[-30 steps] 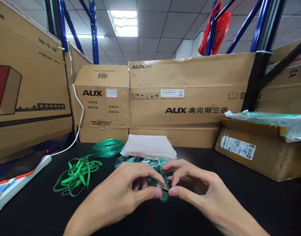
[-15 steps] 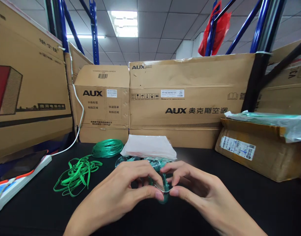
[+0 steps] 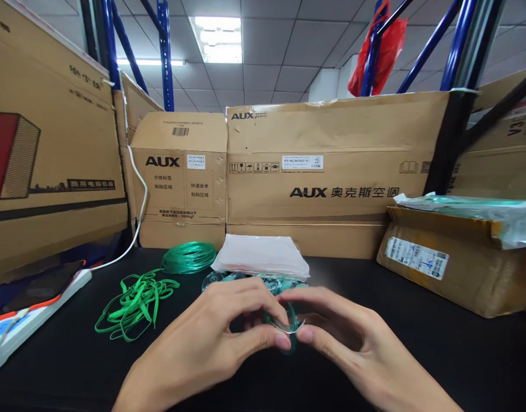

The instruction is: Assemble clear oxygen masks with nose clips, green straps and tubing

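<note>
My left hand point(image 3: 215, 337) and my right hand point(image 3: 344, 337) meet at the middle of the black table point(image 3: 460, 355), fingers pinched together. Between the fingertips is a small clear plastic bag point(image 3: 288, 327) with green contents. Both thumbs and forefingers grip its edge. Just behind my hands lies a pile of more clear bags with green contents point(image 3: 263, 280). Behind that sits a flat stack of clear plastic bags point(image 3: 260, 254).
Loose green bands point(image 3: 131, 303) and a coil of green wire point(image 3: 188, 257) lie left of my hands. A phone on a white board point(image 3: 35, 292) sits at the far left. Cardboard boxes point(image 3: 331, 171) wall the back; another box point(image 3: 455, 263) stands right.
My fingers have shifted slightly on the small bag, which has lifted a little and its clear edge shows more. Everything else stays put.
</note>
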`<action>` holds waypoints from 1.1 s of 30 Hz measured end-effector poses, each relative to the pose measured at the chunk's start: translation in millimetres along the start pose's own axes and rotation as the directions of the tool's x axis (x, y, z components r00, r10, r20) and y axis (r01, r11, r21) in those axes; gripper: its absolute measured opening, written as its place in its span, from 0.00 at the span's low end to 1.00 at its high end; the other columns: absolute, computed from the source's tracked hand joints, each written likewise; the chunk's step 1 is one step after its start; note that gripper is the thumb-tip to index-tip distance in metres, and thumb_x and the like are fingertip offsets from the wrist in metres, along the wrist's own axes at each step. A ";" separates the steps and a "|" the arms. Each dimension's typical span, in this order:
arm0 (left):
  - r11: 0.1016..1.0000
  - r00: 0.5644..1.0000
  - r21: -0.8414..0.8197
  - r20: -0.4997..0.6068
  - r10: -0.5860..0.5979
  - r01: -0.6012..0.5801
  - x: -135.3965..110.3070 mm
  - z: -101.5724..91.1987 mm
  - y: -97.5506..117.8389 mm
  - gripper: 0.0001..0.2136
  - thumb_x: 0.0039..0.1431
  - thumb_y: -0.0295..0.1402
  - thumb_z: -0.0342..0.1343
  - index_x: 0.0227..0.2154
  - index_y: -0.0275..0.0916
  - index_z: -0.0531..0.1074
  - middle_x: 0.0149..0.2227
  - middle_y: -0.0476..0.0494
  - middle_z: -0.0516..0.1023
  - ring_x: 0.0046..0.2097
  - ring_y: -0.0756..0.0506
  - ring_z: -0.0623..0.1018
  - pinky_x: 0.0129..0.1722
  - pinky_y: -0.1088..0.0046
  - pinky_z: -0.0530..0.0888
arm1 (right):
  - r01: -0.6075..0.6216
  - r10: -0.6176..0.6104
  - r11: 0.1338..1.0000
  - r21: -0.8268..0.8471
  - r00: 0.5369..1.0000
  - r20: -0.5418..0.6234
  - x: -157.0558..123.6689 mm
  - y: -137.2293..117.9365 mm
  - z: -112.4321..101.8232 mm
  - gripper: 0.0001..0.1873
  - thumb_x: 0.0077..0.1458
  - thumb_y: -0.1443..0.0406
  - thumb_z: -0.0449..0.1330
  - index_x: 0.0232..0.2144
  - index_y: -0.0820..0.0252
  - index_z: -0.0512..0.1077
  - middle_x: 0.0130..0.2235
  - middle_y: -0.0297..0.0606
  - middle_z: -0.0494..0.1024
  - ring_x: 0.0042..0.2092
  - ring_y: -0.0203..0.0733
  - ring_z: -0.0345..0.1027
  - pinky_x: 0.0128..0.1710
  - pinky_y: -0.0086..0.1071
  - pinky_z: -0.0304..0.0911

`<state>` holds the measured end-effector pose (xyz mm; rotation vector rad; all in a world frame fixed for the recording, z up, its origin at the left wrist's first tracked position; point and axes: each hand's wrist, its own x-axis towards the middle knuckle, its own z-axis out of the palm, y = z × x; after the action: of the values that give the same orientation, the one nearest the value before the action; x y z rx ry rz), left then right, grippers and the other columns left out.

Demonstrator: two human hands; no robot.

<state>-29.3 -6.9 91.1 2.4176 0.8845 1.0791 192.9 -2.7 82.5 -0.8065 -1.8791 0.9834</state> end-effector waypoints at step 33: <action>0.986 0.983 -0.032 -0.087 0.159 -0.163 -0.3 3.4 9.6 0.09 0.65 0.21 0.58 0.36 0.42 0.76 0.38 0.52 0.76 0.41 0.51 0.76 0.43 0.78 0.71 | 0.174 -0.171 0.985 0.004 0.971 -0.167 -10.0 1.2 8.5 0.06 0.60 0.64 0.65 0.30 0.50 0.73 0.50 0.34 0.81 0.50 0.43 0.77 0.49 0.30 0.73</action>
<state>-23.0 -14.4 93.9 2.4618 0.6959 1.2527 189.9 -13.0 74.9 -0.6799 -1.7616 0.7994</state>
